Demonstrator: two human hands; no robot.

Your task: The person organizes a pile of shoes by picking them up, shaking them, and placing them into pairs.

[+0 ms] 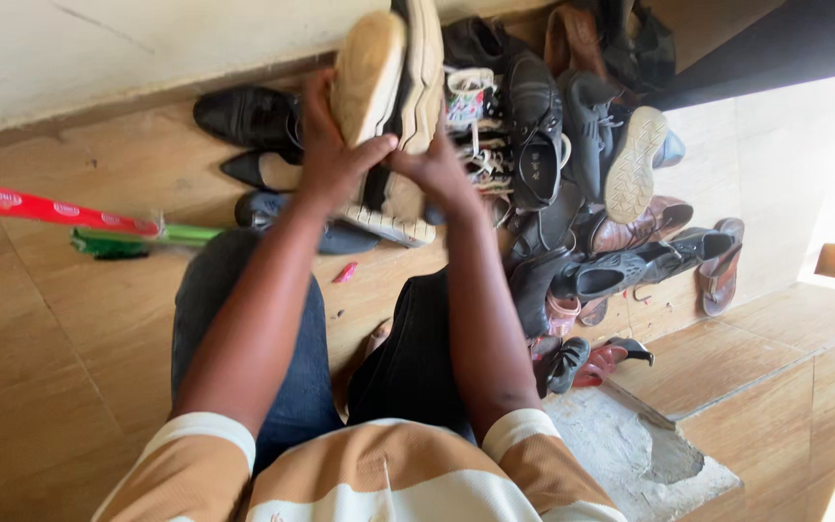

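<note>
Both my hands hold up a pair of pale canvas sneakers point(390, 87) with worn tan soles, soles turned toward me, above a pile of shoes point(572, 193). My left hand point(332, 155) grips the left sneaker from the side and below. My right hand point(434, 166) clasps the lower part of the right sneaker. My forearms reach forward over my knees, one in blue jeans point(244, 329), with a black cloth point(416, 358) beside it.
The heap of dark leather shoes, sandals and slippers lies along the wall base to the right. Black flats point(248, 121) sit at the left of it. A red-and-green broom handle point(70, 215) lies across the tan tiled floor. A broken concrete step edge point(640, 449) is at the lower right.
</note>
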